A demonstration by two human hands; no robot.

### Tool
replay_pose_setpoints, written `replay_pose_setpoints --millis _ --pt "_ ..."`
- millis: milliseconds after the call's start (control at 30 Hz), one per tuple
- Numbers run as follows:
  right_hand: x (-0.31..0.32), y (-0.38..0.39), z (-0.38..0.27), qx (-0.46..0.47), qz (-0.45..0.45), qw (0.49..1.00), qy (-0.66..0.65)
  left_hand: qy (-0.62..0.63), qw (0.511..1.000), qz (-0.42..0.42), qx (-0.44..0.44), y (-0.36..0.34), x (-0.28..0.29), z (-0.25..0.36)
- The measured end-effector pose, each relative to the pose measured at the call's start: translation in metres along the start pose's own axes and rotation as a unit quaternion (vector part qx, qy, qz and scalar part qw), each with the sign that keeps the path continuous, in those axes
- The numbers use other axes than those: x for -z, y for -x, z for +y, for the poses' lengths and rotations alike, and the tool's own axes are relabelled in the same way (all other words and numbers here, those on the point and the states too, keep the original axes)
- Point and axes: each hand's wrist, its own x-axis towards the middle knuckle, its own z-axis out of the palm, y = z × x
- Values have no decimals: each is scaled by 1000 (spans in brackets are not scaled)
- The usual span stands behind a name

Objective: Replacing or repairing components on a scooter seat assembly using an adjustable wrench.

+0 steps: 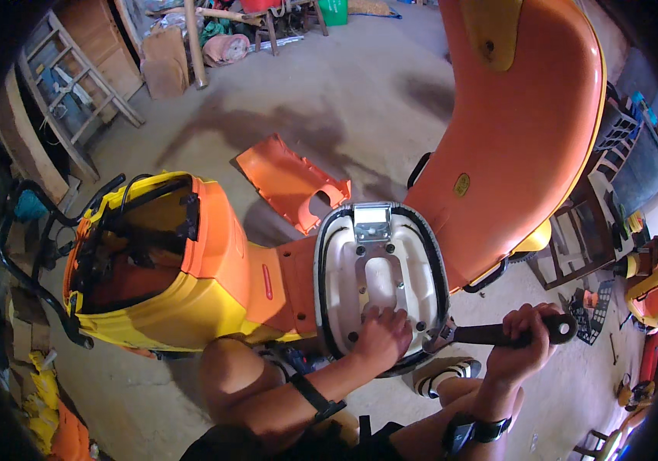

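Tipped up in front of me is a seat point(413, 269), its white underside facing me, with a dark padded rim, several dark bolts and a metal hinge plate point(373, 223) at the far end. My left hand point(383, 336) is closed, its bent fingers against the near part of this underside; what they pinch, if anything, is hidden. In my right hand point(525, 342) is an adjustable wrench point(490, 333), gripped by its black handle. Its metal head points left, beside the seat's near right edge. The seat belongs to an orange and yellow ride-on machine point(225, 253), whose left end is open.
A loose orange panel point(283, 180) lies on the floor beyond the seat. The large curved orange part point(513, 146) rises at the right. A black tube frame point(18, 253) borders the open body. A wooden ladder point(75, 84) leans far left; black grid pieces point(594, 311) lie right.
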Motion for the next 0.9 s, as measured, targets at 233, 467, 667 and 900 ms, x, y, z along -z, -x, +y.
replay_pose_setpoints --millis 233,467,667,900 --pt "6 0 -2 -7 -31 999 -14 -9 999 -36 8 -7 8 6" --pt "5 3 -9 -1 -5 1000 -2 -4 1000 24 10 -5 2 -2" --pt "7 4 -10 -4 -12 1000 -1 -46 990 -126 39 -14 11 5" --pt "11 5 -17 -9 -15 999 -37 -43 988 -144 36 -17 14 9"
